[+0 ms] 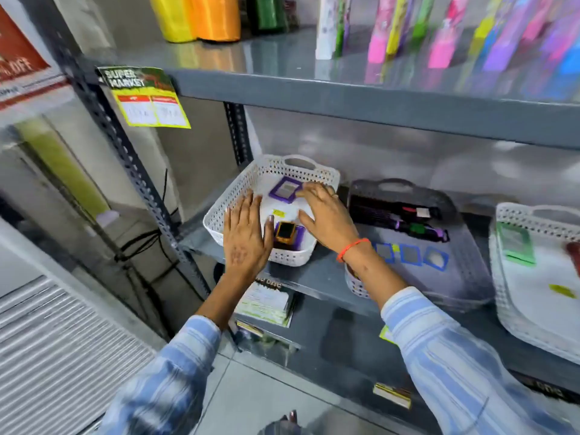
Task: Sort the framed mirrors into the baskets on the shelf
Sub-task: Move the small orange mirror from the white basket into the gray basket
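Framed mirrors lie scattered over the grey metal shelf (314, 277) and in its baskets: a purple-framed mirror (285, 189), square with a pale grey glass, sits tilted at the far end of the white perforated basket (238, 183), and an orange-framed mirror (285, 231) with a dark glass rests on another purple frame at the near end of the same basket. The left hand (246, 237) hovers flat over the basket's near left side, fingers spread and straight, gripping nothing. The right hand (326, 215) reaches in from the other side, palm down and fingers extended, its fingertips (309, 188) just at the edge of the purple-framed mirror; it looks open, though motion blur hides whether they touch the frame. A red thread bracelet (353, 248) circles that wrist. In the dark grey basket (464, 271) to the right, three blue-framed mirrors (411, 254) lie in a row on the floor of it, with more dark pieces heaped at the back. Farther right, a second white basket (514, 215) holds a green-framed mirror (516, 243) lying near its left wall
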Motion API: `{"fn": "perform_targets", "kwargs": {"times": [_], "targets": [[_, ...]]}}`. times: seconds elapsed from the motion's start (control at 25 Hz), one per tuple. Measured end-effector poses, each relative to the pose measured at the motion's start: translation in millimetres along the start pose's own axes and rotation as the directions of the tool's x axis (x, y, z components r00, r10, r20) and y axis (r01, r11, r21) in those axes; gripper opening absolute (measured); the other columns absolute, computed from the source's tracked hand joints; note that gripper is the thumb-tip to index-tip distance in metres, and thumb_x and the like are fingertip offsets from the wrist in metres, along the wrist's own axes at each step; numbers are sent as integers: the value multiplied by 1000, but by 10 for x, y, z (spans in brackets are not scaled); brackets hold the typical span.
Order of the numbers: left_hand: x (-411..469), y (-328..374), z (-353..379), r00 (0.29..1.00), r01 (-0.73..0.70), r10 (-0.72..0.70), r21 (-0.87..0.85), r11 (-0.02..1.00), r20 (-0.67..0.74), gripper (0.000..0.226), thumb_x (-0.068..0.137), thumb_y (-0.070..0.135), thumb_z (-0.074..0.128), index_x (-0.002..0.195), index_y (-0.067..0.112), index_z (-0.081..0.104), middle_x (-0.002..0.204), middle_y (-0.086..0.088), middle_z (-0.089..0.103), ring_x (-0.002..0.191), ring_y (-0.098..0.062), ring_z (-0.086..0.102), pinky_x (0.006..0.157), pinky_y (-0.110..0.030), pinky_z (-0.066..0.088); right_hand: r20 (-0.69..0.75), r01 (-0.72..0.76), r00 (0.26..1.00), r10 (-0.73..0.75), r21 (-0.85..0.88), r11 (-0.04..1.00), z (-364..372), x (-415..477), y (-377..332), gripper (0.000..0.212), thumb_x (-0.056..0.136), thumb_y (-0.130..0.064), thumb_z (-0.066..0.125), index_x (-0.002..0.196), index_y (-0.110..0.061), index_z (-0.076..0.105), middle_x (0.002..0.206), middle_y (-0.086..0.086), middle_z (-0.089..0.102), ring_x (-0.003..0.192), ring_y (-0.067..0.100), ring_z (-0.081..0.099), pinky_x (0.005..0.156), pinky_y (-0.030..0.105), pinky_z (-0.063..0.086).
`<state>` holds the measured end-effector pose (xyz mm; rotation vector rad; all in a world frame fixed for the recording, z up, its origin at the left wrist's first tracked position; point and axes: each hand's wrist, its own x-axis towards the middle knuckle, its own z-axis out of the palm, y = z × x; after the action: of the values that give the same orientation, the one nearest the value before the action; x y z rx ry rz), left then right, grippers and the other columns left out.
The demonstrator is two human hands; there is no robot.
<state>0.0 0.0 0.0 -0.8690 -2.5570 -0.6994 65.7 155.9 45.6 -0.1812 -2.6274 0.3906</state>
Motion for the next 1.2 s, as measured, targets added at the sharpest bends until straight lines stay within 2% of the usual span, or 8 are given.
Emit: {"fn": "perform_targets", "kwargs": {"times": [0.08,0.16,0.32,0.48,0.8,0.96,1.08,1.2], "targets": [[7,-172,86,995,17,-19,21,1000,97,59,94,43,23,133,6,46,144,-16,43,135,-31,36,113,-50,20,307,-19,951,22,-14,1000,190,189,27,41,87,-19,58,126,-5,56,133,18,52,124,35,47,109,37,36],[-74,-310,203,985,-17,8,56,998,170,60,94,44,21,127,6,52,143,-18,44,133,-33,38,111,-53,23,523,-55,847,96,-92,994,359,307,85,43,85,-22,61,125,-5,56,130,19,53,121,35,49,104,40,42],[-103,-375,231,982,-54,42,64,996,183,59,95,44,20,123,7,57,141,-17,47,130,-32,42,111,-51,23,634,-70,757,158,-162,984,665,438,79,38,82,-23,62,111,0,56,121,22,56,114,37,53,93,40,47],[-118,-384,262,982,-53,37,83,995,184,60,95,45,18,129,9,52,146,-14,41,135,-29,36,113,-45,13,642,-48,753,140,-160,986,841,518,112,35,80,-24,66,107,-1,60,119,21,59,112,36,56,94,38,47],[-134,-296,258,988,-32,14,119,992,152,61,95,45,20,137,8,44,150,-15,34,140,-27,26,115,-44,9,542,-57,833,114,-122,991,584,470,226,20,72,-19,71,86,-8,63,104,16,64,97,34,61,78,33,50],[-119,177,395,997,-41,37,55,998,63,59,95,42,30,143,6,33,153,-16,25,143,-24,18,116,-44,8,391,-176,896,213,-128,976,45,215,541,38,73,-25,70,106,-9,63,112,15,62,105,35,60,87,39,52],[-146,728,617,987,-143,147,-62,988,71,57,95,39,35,142,7,35,153,-16,26,142,-24,20,116,-45,11,268,-320,899,348,-143,937,-316,-112,905,46,77,-23,69,120,-10,61,116,12,66,106,32,62,90,40,53],[-198,1074,771,983,-141,154,-124,982,100,56,95,36,31,142,5,32,153,-15,27,141,-23,23,114,-47,14,302,-403,870,391,-24,915,-375,-231,1110,45,78,-13,71,121,-6,62,114,14,69,100,31,66,91,37,53]]}}
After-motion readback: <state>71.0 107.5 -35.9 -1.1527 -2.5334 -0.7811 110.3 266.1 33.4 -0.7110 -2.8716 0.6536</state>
